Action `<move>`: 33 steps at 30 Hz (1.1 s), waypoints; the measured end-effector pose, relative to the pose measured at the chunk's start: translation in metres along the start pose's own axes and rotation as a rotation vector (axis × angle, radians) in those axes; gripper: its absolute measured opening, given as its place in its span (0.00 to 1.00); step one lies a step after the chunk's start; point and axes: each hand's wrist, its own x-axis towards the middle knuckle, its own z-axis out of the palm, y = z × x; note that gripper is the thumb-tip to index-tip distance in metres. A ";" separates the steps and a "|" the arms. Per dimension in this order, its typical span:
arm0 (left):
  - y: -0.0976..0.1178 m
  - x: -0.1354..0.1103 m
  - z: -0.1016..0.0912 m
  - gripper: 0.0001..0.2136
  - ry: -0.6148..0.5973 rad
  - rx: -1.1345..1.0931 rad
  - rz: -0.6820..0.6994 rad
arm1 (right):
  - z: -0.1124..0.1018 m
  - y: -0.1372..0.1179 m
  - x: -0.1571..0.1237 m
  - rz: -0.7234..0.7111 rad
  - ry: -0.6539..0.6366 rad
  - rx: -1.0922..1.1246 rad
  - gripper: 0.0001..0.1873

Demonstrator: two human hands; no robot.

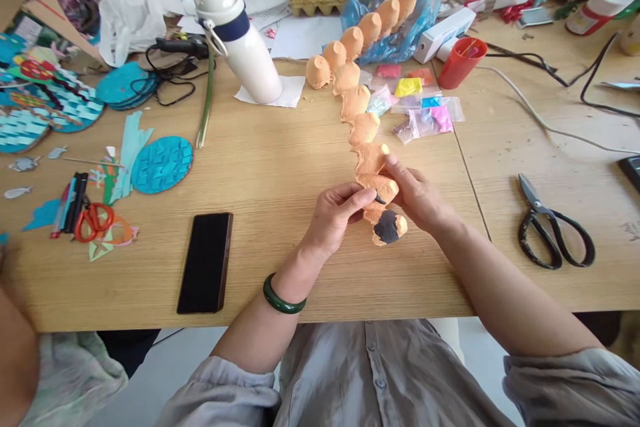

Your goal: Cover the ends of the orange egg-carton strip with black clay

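A pale wooden surface (280, 167) fills the view, crowded along its far edge; little of the room shows beyond the clutter. Both hands meet just above its near edge. The left hand (340, 213), with a green bangle (283, 297) on its wrist, is closed with fingertips pinched on the near end of an orange egg-carton strip (367, 147). The right hand (417, 197) clasps the same strip from the other side. The last cup, just below the hands, carries one black patch (387, 227).

The strip runs away from the hands, lying on the surface. Beyond it sits a row of six orange cups (370, 27) against a blue bag (395, 40) — whether the two are joined I cannot tell.

There are two pairs of scissors: black scissors (555, 227) well to the right of the right hand, and orange-handled scissors (95, 220) far to the left of the left hand. One black phone (206, 261) lies near the left hand. One white bottle (235, 40) stands beyond the left hand, and one red cup (463, 61) beyond the right. A handful of small bags (425, 117) of coloured bits lie beside the strip. One teal disc (163, 163) lies left of the hands — more further off. Another person's arm (15, 347) shows at the far left.
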 end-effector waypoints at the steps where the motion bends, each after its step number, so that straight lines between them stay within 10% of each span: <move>1: 0.000 0.000 -0.001 0.18 -0.023 0.011 0.003 | 0.001 0.000 -0.001 0.018 -0.040 0.025 0.30; 17: 0.001 0.000 -0.005 0.23 -0.120 0.141 -0.056 | 0.004 -0.006 -0.007 -0.105 -0.056 -0.011 0.23; 33: 0.005 -0.002 -0.005 0.20 -0.058 0.375 0.186 | 0.010 -0.006 -0.008 -0.064 -0.019 0.005 0.26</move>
